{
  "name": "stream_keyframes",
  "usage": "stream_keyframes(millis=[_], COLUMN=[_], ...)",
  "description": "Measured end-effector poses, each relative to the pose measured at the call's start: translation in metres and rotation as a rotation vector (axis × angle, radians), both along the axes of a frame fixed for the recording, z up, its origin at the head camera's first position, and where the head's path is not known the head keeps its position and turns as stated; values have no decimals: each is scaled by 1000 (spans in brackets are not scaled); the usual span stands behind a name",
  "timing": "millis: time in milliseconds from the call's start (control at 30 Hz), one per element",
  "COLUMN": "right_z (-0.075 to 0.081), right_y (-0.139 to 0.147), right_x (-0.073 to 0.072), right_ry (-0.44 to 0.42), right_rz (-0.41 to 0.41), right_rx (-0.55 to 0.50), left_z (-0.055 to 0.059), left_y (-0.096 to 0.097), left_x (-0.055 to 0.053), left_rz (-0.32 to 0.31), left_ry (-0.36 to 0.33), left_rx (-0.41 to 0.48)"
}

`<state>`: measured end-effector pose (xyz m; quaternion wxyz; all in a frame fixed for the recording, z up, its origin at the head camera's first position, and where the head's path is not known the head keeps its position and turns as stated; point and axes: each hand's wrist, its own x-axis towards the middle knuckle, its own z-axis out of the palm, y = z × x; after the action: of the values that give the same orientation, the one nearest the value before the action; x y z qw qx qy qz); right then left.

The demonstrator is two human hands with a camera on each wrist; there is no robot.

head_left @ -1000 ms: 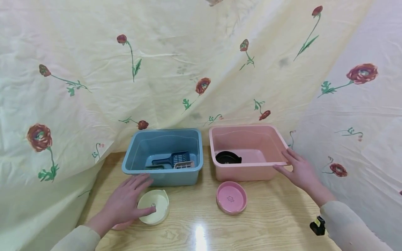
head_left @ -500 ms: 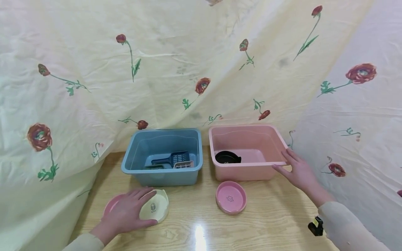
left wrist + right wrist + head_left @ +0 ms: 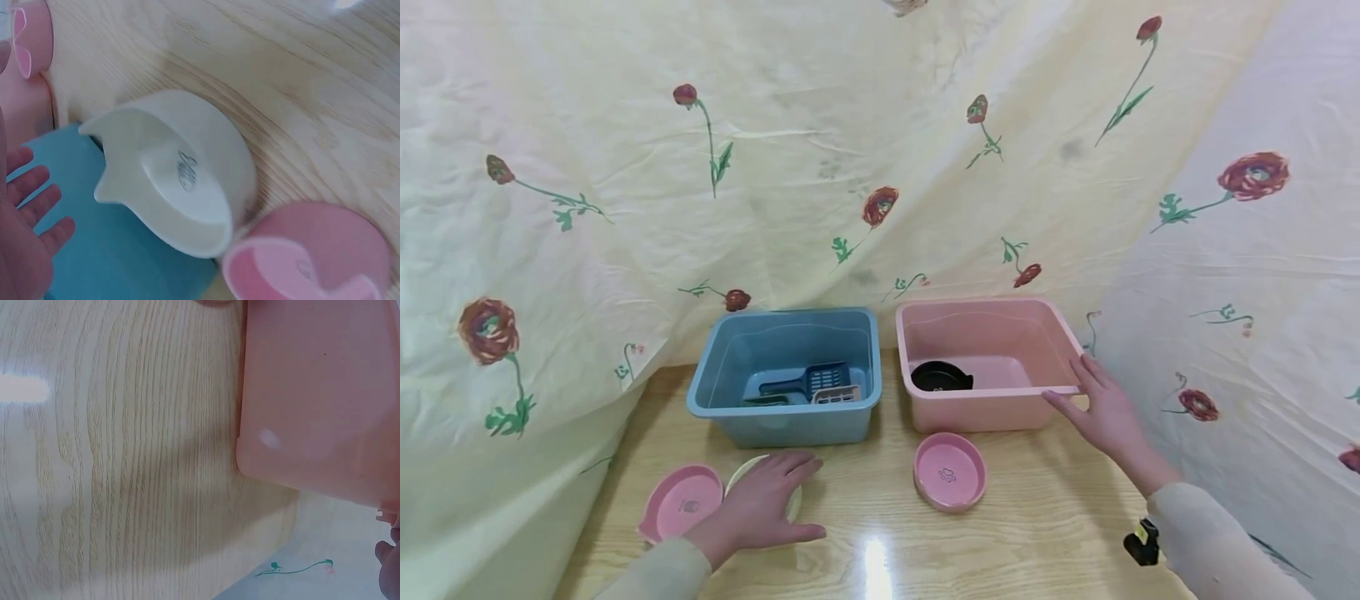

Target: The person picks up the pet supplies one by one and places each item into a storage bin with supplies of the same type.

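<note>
My left hand point(image 3: 771, 500) hovers over a cream cat-ear bowl point(image 3: 741, 472), hiding most of it in the head view. Its fingers are spread and hold nothing. In the left wrist view the bowl point(image 3: 178, 169) shows whole, a small print inside, and the fingers point(image 3: 31, 187) are apart from it. A pink eared bowl point(image 3: 685, 502) sits just left of the cream one. At the right, my right hand point(image 3: 1105, 412) rests on the front right corner of a pink bin point(image 3: 981, 412), thumb and fingers extended along the rim. Only its fingertips point(image 3: 390, 559) show in the right wrist view.
A blue bin point(image 3: 797, 427) stands left of the pink one, containing a dark blue litter scoop point(image 3: 812, 382) and a beige slotted scoop point(image 3: 837, 394). A black bowl point(image 3: 936, 377) lies inside the pink bin. Another pink bowl point(image 3: 950, 472) sits before it. Flowered cloth point(image 3: 820, 167) hangs behind.
My left hand has moved from near the blue bin's front down and to the right across the cream bowl, uncovering the left pink bowl. The right hand has stayed on the pink bin's corner.
</note>
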<state>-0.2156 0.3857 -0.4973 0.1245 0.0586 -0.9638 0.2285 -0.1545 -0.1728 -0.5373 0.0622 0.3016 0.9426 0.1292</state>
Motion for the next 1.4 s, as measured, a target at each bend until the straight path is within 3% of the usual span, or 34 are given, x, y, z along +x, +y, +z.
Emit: stream_keyframes(millis=[233,433,633,833,1100,1233,1400], right_z=[-5,-10,-11,-12,-10,-10,-10], right_y=[0,-1,-3,-3,-3,-3,-3], right_x=[-1,-1,1,2,3,2,2], right_ry=[23,31,44,49,24,18,26], right_rz=[-1,8,11,12,12,15,18], right_rx=[-6,-14,-25,-23,-18,-23,-20], left_z=[-11,-22,-32,-41,-41,-39,-38], left_y=[34,62,90,113,135,144,156], left_x=[-8,-17,-28,-37,-51,-56,-61], left_rz=[-11,22,104,186,250,272,272], left_ry=[-46,-78,-190,-310,-482,-542,-556], left_rx=[56,88,126,221,405,438,436])
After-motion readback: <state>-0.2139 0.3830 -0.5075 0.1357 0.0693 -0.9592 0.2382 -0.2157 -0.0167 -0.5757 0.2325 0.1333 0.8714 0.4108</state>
